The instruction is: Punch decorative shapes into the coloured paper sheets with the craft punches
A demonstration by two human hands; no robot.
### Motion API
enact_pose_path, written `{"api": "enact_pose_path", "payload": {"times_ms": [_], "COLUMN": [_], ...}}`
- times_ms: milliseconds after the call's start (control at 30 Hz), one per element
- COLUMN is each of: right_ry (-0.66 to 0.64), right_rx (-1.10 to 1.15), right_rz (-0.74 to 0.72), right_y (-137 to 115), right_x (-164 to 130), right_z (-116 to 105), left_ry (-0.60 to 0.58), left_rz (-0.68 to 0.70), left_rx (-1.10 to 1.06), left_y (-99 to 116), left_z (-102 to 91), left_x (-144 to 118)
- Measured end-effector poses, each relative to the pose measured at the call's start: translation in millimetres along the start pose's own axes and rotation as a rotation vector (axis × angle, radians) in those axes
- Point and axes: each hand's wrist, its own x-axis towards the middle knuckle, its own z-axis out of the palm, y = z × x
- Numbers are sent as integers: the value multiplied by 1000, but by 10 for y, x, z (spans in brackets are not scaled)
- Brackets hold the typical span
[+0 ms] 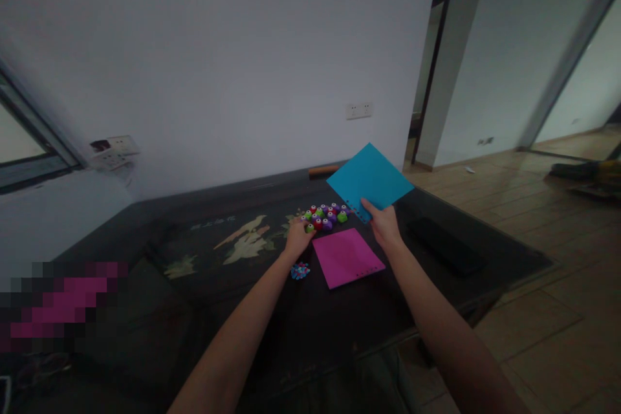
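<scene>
My right hand [385, 225] grips a blue sheet [371, 178] by its lower corner, thumb on top. Small dark marks run along that sheet's lower left edge, and it is held up off the table. At the near end of a cluster of small green, red and purple balls [326, 223] with white eye-like tops, my left hand [297, 237] has its fingers curled around the leftmost ones; the fingertips are partly hidden. Between my forearms a pink sheet [345, 257] lies flat, with dark marks near its lower right edge. A small blue-and-red spiky bundle [299, 271] sits by my left wrist.
The dark table [272, 343] carries a painted bird-and-flower picture [250, 242]. A long black object [444, 246] lies to the right. Toward the wall is a brown roll-like object [323, 172]. A pixelated patch with pink [68, 304] covers the left side.
</scene>
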Motion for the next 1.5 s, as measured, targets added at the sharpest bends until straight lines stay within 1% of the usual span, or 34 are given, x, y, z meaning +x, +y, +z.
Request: {"api": "enact_pose_path", "payload": {"times_ms": [300,433,533,600,667,767,833,933,1000,1067,1167,1300,1367,1400,1500], "right_ry": [-38,-76,-114,-154,-206,-305,-377,-517,-630,-716,-779,-850,-861,-842,-712], "right_rx": [-15,-50,-70,-93,-130,-181,-198,-234,-286,-345,-416,-454,-449,-438,-388], "right_rz": [54,72,83,113,156,199,238,335,399,449,494,510,501,492,437], "right_y": [-1,-2,17,34,54,87,107,114,101,80,59,86,120,137,169], "right_x": [-52,-68,-71,-75,-85,-116,-147,-205,-247,-285,-325,-324,-298,-281,-228], "right_z": [30,28,21,18,18,18,17,17,23,38,68,76,62,54,37], "left_ry": [85,110,148,192,225,259,280,272,247,207,141,114,109,107,86], "left_rz": [13,17,9,9,11,-33,-80,-96,-104,-125,-178,-190,-189,-193,-209], "left_rx": [25,19,-22,-86,-207,-456,-558,-652,-683,-726,-710,-670,-688,-700,-734], "left_y": [-60,-37,8,25,17,-28,-50,-14,49,111,161,148,133,129,145], "left_z": [33,-18,-110,-203,-313,-461,-528,-580,-597,-603,-593,-566,-559,-557,-559], "left_x": [-10,-47,-92,-147,-241,-455,-609,-772,-818,-835,-847,-863,-866,-866,-875]}}
